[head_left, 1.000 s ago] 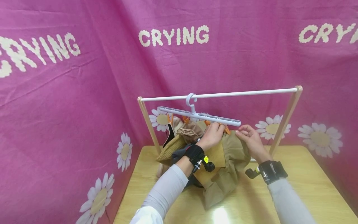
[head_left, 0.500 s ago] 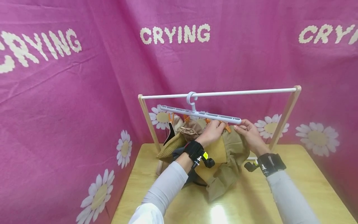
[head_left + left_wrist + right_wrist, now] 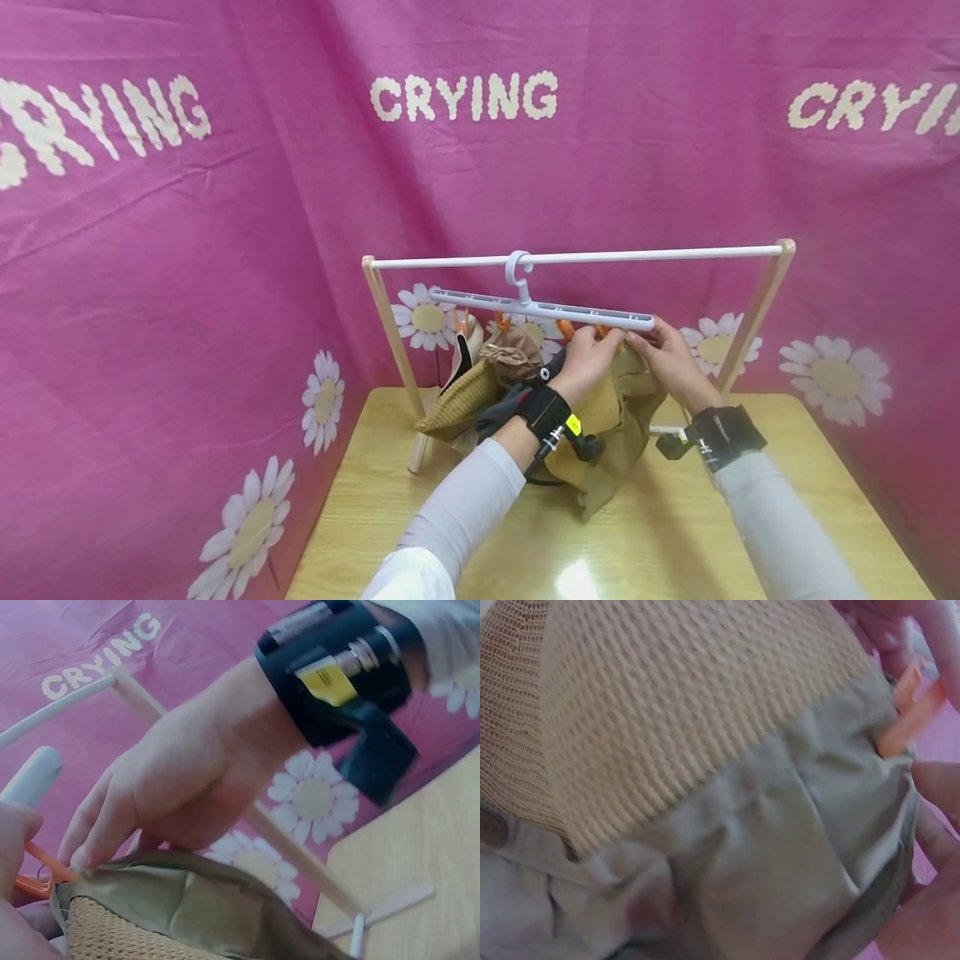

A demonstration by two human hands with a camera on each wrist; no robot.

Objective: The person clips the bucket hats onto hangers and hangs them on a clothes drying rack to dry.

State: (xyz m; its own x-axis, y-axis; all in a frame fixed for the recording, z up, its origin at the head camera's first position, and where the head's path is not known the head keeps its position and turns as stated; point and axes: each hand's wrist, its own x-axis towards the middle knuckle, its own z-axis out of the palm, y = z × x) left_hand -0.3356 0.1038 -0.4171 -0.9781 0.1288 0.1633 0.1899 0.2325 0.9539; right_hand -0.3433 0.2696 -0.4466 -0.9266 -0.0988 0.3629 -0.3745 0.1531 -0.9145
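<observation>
My left hand [image 3: 590,367] is under the right half of a pale blue hanger [image 3: 543,310] and pinches an orange clip [image 3: 913,726] at the hat's edge. The hat [image 3: 705,697] has a tan knitted crown and a khaki cloth brim [image 3: 217,907]. Close by on the right, my right hand [image 3: 673,367] pinches the brim just below the hanger's end. In the left wrist view its fingertips meet the cloth beside the clip. The hanger hooks over a white rail [image 3: 645,254] and tilts down to the right.
Further left, a mustard ribbed hat [image 3: 461,400], a brown gathered cloth item [image 3: 513,354] and a dark item [image 3: 498,408] hang below more orange clips [image 3: 461,322]. Wooden posts [image 3: 756,312] carry the rail above a wooden table [image 3: 480,533]. A pink curtain [image 3: 247,333] surrounds it.
My right hand has moved up and left along the hat's edge, closer to my left hand. The khaki brim has risen and bunched a little. My left hand stays at the clip.
</observation>
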